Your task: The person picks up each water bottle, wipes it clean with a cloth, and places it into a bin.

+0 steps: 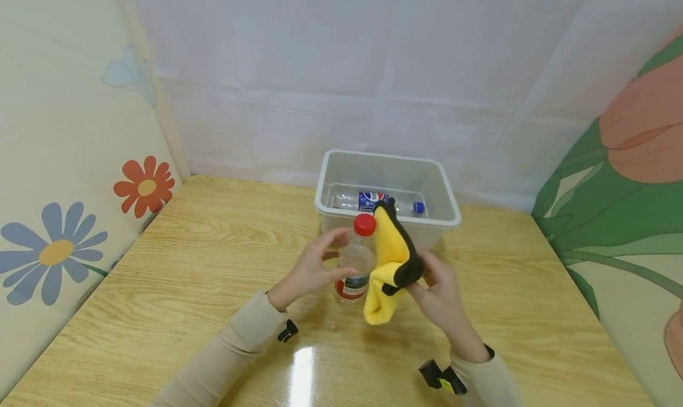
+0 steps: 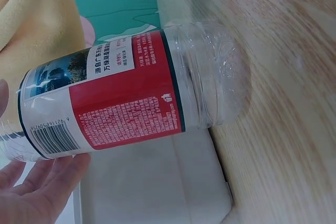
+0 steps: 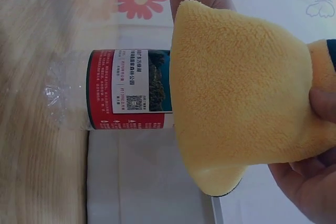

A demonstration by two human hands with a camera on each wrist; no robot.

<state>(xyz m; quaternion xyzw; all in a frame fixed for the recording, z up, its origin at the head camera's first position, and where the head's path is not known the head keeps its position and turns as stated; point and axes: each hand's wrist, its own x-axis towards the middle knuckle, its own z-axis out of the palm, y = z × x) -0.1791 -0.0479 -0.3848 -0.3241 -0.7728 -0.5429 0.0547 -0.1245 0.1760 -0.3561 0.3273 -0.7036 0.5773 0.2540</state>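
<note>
A clear plastic bottle (image 1: 354, 282) with a red cap (image 1: 364, 224) and a red-and-white label (image 2: 123, 95) stands upright in front of the bin, its base at the wooden tabletop. My left hand (image 1: 315, 269) holds it around the upper part, thumb on the near side and fingers on the far side. In my right hand (image 1: 441, 291) is a yellow towel (image 1: 393, 244) with black edging, gripped between thumb and fingers. The towel (image 3: 241, 85) hangs folded right beside the bottle and covers its upper part in the right wrist view.
A light grey plastic bin (image 1: 386, 158) stands behind the hands, near the white backdrop (image 1: 277, 69). Inside it lies a clear bottle with a blue label (image 1: 372, 201) and blue cap (image 1: 418, 207). Flower-printed panels (image 1: 56, 158) border the wooden table (image 1: 224, 247) on both sides.
</note>
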